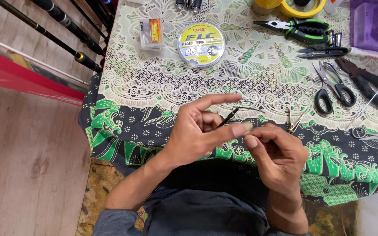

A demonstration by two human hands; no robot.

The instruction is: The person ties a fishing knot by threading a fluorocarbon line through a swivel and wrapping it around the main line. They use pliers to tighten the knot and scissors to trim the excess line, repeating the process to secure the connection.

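A thin dark rod (229, 117) with a pale metal tip is held in the left hand (197, 133). It is pinched between the thumb and the curled middle fingers, while the index finger is stretched out straight above it and the palm is turned upward. The rod slants up to the right, above the near edge of the desk (123, 131), which is covered with a green, black and white patterned cloth.

The right hand (276, 153) is brought up against the left thumb tip. Its fingers are closed narrowly, thumb against forefinger; whether a line is pinched there cannot be told. A small pair of gold-coloured snips (293, 124) sticks out just behind its knuckles, though how it is held cannot be told.

Farther back on the desk a round yellow spool of line (201, 44) is laid beside a small clear packet (150, 33). To the right, green-handled pliers (300, 28), black-handled scissors (333, 89) and a roll of yellow tape (302, 8) are spread out. Dark fishing rods (62, 37) are leaned at the left.
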